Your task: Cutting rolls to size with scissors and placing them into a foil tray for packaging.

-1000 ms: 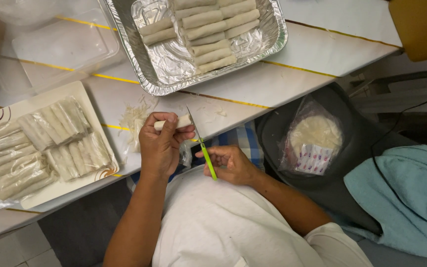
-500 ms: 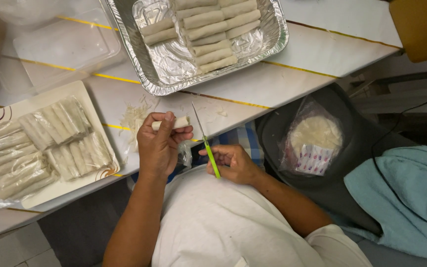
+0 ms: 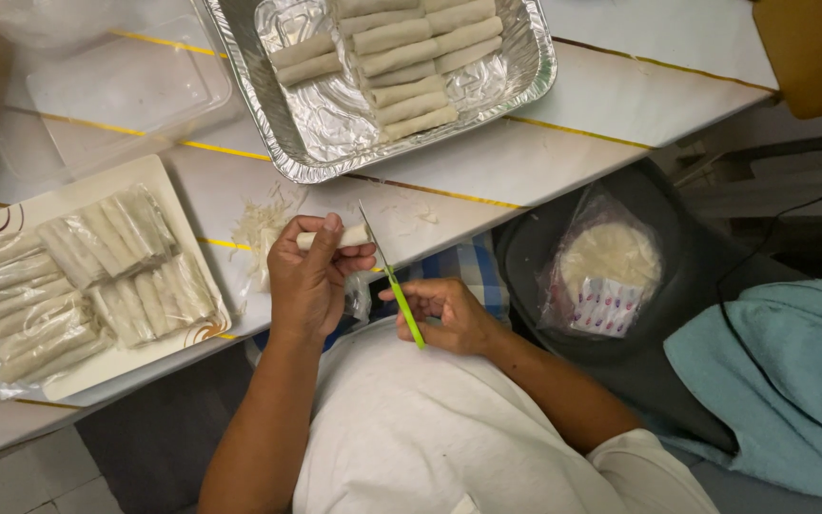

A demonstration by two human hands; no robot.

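Note:
My left hand [image 3: 311, 276] is closed around a pale spring roll [image 3: 346, 236] held level over the white table edge, one end sticking out to the right. My right hand [image 3: 449, 314] grips a knife with a green handle [image 3: 409, 319]; its thin blade [image 3: 373, 233] points up and rests against the exposed end of the roll. A small heap of pale wrapper trimmings [image 3: 261, 228] lies on the table just left of my left hand.
A foil tray [image 3: 525, 76] with several rolls sits at the top. A white plate [image 3: 159, 171] of plastic-wrapped rolls is on the left, an empty clear container [image 3: 116, 86] above it. A bagged stack of round wrappers [image 3: 606, 271] rests on a dark seat to the right, beside a blue cloth [image 3: 782, 381].
The knife has shifted slightly right and down along the roll's end. My left hand has kept the roll in nearly the same place.

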